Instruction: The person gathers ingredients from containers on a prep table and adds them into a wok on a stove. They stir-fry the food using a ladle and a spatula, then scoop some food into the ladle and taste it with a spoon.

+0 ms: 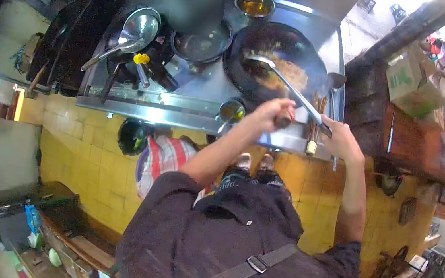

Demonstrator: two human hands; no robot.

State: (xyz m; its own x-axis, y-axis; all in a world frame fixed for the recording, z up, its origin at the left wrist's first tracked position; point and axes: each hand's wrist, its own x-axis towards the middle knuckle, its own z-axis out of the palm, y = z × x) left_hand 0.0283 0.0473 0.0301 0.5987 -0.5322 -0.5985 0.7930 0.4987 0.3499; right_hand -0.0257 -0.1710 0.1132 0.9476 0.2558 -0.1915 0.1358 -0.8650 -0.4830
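Observation:
My left hand (273, 116) is closed round the wooden handle (283, 119) of a large black wok (241, 41), at the near side of the stove. In the wok lies light brown food (286, 75) in small pieces, too blurred to name. My right hand (340, 138) grips the end of a long metal ladle (302, 98). Its bowl reaches into the wok and is over or touching the food; I cannot tell which.
A metal strainer (140, 29) and a second dark pan (202, 44) stand left of the wok. A metal bowl of yellowish liquid (254, 7) sits behind it. At right, a cardboard box (412, 81) rests on a wooden counter (407, 138). A striped bag (167, 159) lies on the floor.

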